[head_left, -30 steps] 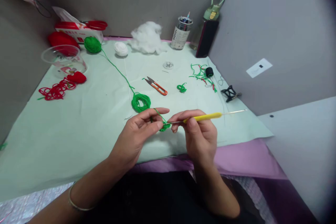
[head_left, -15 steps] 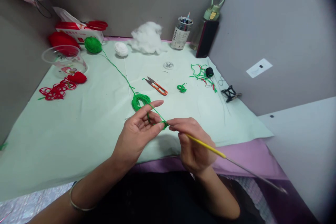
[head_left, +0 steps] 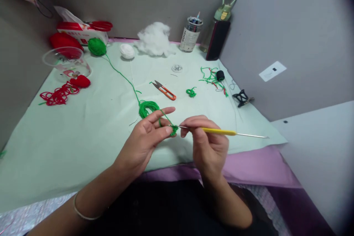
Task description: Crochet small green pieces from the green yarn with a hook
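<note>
— Where is the green crochet piece [head_left: 173,130] held?
— It is pinched in the left hand's grip [head_left: 167,121], above the table [head_left: 110,143].
— And the yellow-handled hook [head_left: 218,131]?
— It is clamped in the right hand's grip [head_left: 190,128].

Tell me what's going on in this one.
A person is working green yarn at a cloth-covered table. The left hand pinches a small green crocheted piece, with a strand running over a raised finger. The right hand holds a yellow-handled hook, its tip at the piece. A loose green coil lies just beyond the left hand, and orange snips rest farther back on the cloth.
</note>
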The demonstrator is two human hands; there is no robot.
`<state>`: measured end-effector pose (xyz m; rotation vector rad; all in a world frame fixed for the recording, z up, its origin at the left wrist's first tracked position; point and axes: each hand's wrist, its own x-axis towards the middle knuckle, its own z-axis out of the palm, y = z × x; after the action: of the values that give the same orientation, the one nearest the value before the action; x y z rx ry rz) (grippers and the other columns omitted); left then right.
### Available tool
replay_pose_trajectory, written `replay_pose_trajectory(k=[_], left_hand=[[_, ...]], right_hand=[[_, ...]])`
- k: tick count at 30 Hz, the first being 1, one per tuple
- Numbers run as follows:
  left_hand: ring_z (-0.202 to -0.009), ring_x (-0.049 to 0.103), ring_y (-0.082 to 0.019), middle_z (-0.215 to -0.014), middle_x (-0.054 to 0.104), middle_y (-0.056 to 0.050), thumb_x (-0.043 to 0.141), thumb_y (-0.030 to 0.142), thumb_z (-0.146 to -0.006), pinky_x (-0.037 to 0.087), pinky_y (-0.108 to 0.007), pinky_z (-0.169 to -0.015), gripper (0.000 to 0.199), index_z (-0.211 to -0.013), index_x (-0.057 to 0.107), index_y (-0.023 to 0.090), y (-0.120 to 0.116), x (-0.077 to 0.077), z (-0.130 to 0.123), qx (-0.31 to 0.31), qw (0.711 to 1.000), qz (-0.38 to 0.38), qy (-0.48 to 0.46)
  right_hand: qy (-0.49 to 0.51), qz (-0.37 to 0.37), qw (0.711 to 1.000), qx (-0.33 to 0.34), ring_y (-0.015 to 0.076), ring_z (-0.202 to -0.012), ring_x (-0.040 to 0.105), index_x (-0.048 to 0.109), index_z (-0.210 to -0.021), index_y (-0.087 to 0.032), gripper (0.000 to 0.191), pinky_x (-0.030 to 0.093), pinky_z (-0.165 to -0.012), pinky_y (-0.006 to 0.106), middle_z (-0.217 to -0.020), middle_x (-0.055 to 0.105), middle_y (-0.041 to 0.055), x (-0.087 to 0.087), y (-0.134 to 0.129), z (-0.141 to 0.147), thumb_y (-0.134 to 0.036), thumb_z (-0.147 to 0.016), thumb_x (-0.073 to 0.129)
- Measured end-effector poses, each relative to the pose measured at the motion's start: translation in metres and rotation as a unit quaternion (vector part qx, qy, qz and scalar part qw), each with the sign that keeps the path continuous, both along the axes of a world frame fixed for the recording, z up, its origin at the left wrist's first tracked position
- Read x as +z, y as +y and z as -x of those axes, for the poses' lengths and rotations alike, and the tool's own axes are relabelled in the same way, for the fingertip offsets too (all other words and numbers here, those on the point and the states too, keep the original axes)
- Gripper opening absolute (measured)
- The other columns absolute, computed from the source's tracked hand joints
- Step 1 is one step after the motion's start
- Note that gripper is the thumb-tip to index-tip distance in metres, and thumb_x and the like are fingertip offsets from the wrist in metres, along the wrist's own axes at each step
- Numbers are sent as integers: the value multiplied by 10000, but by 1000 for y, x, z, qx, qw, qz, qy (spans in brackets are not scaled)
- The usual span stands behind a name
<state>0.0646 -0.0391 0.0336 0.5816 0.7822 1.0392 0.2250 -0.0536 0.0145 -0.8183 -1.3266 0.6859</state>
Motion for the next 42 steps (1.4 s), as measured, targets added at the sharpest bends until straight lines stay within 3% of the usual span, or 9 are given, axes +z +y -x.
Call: replay_pose_trajectory(k=[3,7,11,14,18,22,26,33,42], left_hand=[[-859,633,-111,-846,657,20,897,200,-785,528,-219,-866,395,-1171,826,247,-3,-1,-4,3,999,-30,28],[-908,638,-112,-900,705,19,911,209,-788,511,-207,-878,458,-1228,801,273,-4,-5,-9,28,997,-59,42],[-844,649,-114,-885,731,-3,904,218,-794,525,-224,-854,451,-1232,797,231,-2,-6,-7,-9,1000,8,-6],[-783,641,-96,-866,709,0,891,200,-795,533,-212,-833,382,-1171,825,201,2,-5,-1,-37,997,51,-42],[-836,646,-98,-939,728,0,878,197,-809,518,-193,-836,276,-1083,851,223,2,-4,-2,-16,1000,0,-7],[-976,667,-140,-1048,768,-5,875,222,-831,516,-234,-917,262,-1084,849,282,-1,-3,-6,-14,996,-65,52],[-976,655,-148,-984,759,-8,855,272,-865,520,-234,-897,246,-1111,845,283,-1,-5,-1,4,987,-104,123],[-569,547,-59,-954,715,1,857,246,-845,477,-197,-521,350,-1191,809,269,1,-8,3,16,981,-122,152],[-726,737,-142,-860,699,3,889,253,-807,622,-274,-736,297,-1095,831,210,2,-2,0,-11,998,-41,55]], right_hand=[[-8,12,1000,17,149,-787,701,790,-1078,-261,216,604,-680,305,-991,769,34,-1,2,2,-155,-1023,610],[-129,-49,989,-44,180,-895,728,770,-1198,-286,309,638,-761,336,-1029,753,41,-10,-3,2,-99,-994,633],[-249,-116,956,-100,223,-985,746,760,-1256,-323,383,657,-802,363,-1125,744,63,-14,-8,-2,-92,-966,665],[-141,-51,985,-84,197,-830,729,781,-1145,-283,259,636,-705,360,-967,742,50,-7,-6,-3,-137,-1007,616],[6,22,999,-23,156,-697,680,787,-1020,-245,165,584,-604,324,-906,733,43,0,1,-1,-243,-1025,622],[0,44,999,13,168,-761,703,795,-1019,-244,142,599,-656,325,-959,786,52,-2,5,1,-283,-1010,659],[18,64,998,22,137,-708,678,796,-1030,-251,130,579,-636,294,-941,781,32,-6,6,-2,-267,-1009,669],[66,108,990,62,151,-708,680,789,-1029,-233,162,583,-658,311,-884,761,37,-10,8,-6,-337,-1012,666],[127,121,983,60,140,-652,682,791,-962,-223,152,596,-613,287,-857,780,37,-8,10,-4,-355,-972,717]])
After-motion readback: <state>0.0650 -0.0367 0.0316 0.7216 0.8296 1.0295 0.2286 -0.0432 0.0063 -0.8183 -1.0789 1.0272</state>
